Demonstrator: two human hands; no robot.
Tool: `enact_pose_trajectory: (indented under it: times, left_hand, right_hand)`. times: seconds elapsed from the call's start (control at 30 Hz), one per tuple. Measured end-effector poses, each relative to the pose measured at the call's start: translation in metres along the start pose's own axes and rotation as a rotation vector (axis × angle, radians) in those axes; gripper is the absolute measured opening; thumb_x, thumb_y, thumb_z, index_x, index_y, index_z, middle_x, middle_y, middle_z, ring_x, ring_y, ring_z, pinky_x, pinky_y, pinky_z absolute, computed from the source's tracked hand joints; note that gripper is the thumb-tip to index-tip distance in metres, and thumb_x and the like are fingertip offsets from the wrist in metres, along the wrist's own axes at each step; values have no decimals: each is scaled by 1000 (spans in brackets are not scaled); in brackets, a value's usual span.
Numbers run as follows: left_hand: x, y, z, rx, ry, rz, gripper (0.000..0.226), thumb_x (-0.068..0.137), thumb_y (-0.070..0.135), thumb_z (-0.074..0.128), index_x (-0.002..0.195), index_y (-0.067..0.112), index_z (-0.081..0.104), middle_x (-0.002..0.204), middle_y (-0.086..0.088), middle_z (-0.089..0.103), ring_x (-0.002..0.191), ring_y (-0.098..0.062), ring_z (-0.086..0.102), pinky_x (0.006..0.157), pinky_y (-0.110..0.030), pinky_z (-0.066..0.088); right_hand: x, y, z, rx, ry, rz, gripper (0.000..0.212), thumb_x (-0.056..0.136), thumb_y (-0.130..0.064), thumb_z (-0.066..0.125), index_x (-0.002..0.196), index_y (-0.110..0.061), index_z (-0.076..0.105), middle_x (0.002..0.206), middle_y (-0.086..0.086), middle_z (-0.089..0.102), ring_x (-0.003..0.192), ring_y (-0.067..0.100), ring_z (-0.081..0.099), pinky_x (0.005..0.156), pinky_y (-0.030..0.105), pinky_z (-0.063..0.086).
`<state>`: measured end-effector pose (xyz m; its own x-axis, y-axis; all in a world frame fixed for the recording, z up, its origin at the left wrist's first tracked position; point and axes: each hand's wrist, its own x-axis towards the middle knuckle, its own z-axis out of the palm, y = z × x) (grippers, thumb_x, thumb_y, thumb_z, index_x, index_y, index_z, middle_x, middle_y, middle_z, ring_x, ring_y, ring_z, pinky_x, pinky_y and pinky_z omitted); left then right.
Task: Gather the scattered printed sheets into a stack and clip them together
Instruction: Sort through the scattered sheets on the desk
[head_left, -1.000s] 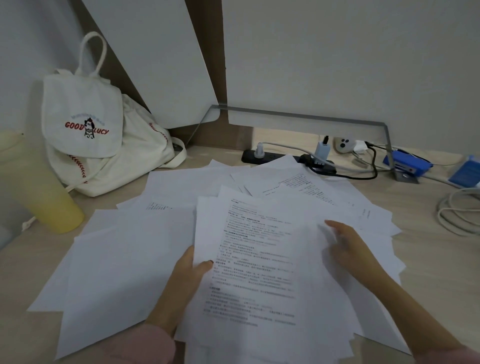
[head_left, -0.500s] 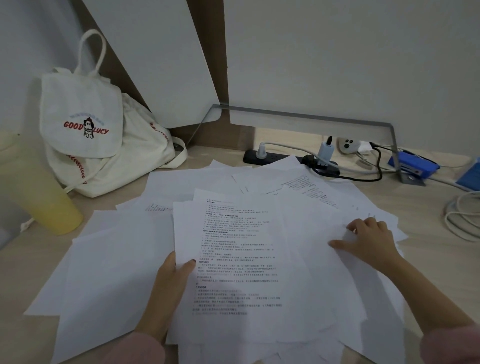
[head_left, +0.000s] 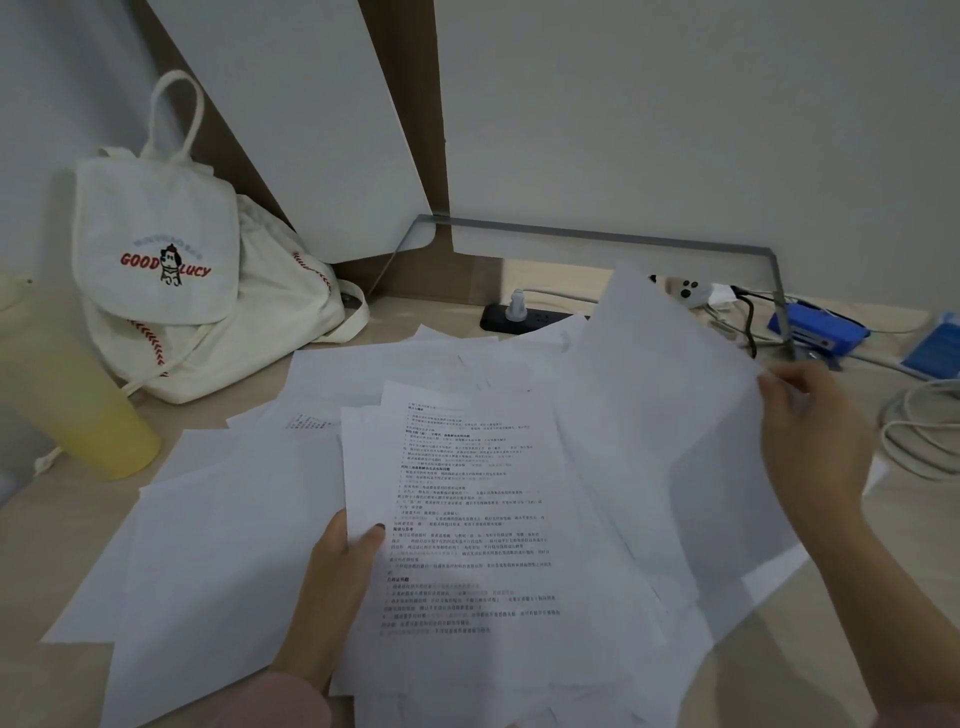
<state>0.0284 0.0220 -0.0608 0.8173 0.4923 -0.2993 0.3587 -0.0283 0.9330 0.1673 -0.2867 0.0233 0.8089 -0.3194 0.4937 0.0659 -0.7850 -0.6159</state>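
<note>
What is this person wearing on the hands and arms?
No gloves. The left hand has a dark-painted thumbnail and a pink sleeve at the wrist. The right hand shows no ring or watch; its forearm is bare.

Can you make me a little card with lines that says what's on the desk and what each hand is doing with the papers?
left hand: holds the gathered sheets by their left edge, thumb on top
right hand: pinches a raised sheet by its right edge
loose sheets: spread over the desk
white backpack: back left, reads GOOD LUCY
yellow cup: far left
power strip: black, at the back
clip: none seen
</note>
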Motion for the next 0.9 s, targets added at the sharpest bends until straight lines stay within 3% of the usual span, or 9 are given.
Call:
enact_pose_trajectory:
  times: [0.13, 0.23, 0.3, 0.4, 0.47, 0.57, 0.67, 0.77, 0.9]
  left_hand:
    - [1, -4, -1, -13, -11, -8, 24, 93, 13, 48, 115, 14, 57, 108, -5, 67, 100, -25, 62, 86, -39, 49]
    - [2, -6, -1, -20, 11, 9, 29, 93, 11, 49, 122, 15, 52, 121, -8, 62, 108, -28, 59, 94, -43, 46]
    - [1, -4, -1, -41, 15, 26, 45, 93, 9, 48, 137, 18, 38, 135, -3, 51, 118, -24, 51, 102, -41, 40]
    - [0, -1, -2, -63, -5, 66, 61, 94, 4, 46, 146, 25, 23, 143, 2, 38, 130, -18, 39, 111, -37, 30]
    - [-1, -2, -4, -23, -12, 120, 49, 94, 6, 48, 137, 27, 40, 141, 3, 42, 132, -17, 39, 109, -29, 32]
    - [-7, 3, -4, -43, -55, 119, 22, 95, 18, 47, 104, 28, 65, 114, 18, 60, 111, -5, 54, 84, -9, 37]
    - [-11, 13, 0, -147, -69, 18, 27, 94, 39, 42, 90, 33, 68, 94, 24, 60, 91, 5, 55, 76, -14, 38]
    - [-10, 13, 0, -177, -70, -34, 24, 91, 42, 48, 87, 31, 68, 84, 16, 68, 82, -1, 64, 70, -17, 44]
    - [-10, 2, -2, -56, -53, 19, 21, 92, 24, 54, 107, 17, 67, 108, 2, 71, 99, -13, 65, 86, -28, 51]
  right_hand:
    - [-5, -34, -17, 224, 78, -98, 17, 93, -20, 50, 98, -8, 61, 92, 3, 60, 87, 20, 53, 78, 31, 39]
    - [-24, -65, -23, 205, 73, -346, 17, 91, -17, 50, 92, -5, 61, 85, 5, 59, 83, 17, 50, 75, 22, 33]
    - [-45, -83, -19, 122, 8, -546, 17, 89, -17, 49, 86, -7, 63, 79, 3, 60, 77, 15, 47, 69, 20, 31]
    - [-85, -97, -5, 64, -163, -721, 16, 87, -19, 50, 81, -14, 64, 73, 0, 63, 63, 17, 54, 56, 27, 43]
    - [-110, -100, 7, 42, -280, -754, 20, 87, -23, 47, 77, -18, 63, 67, -5, 60, 54, 13, 54, 47, 21, 38]
    - [-139, -96, 28, -18, -432, -737, 24, 85, -29, 42, 69, -23, 59, 60, -10, 56, 46, 7, 51, 39, 16, 28]
    - [-158, -87, 45, -17, -586, -677, 22, 83, -31, 42, 67, -27, 57, 58, -12, 56, 42, 4, 50, 33, 16, 29]
    - [-171, -86, 50, -5, -737, -605, 25, 88, -36, 37, 76, -28, 58, 67, -13, 61, 50, 3, 53, 39, 11, 25]
    - [-175, -81, 51, 153, -973, -514, 24, 96, -38, 38, 98, -27, 59, 92, -14, 57, 79, 1, 51, 71, 20, 40]
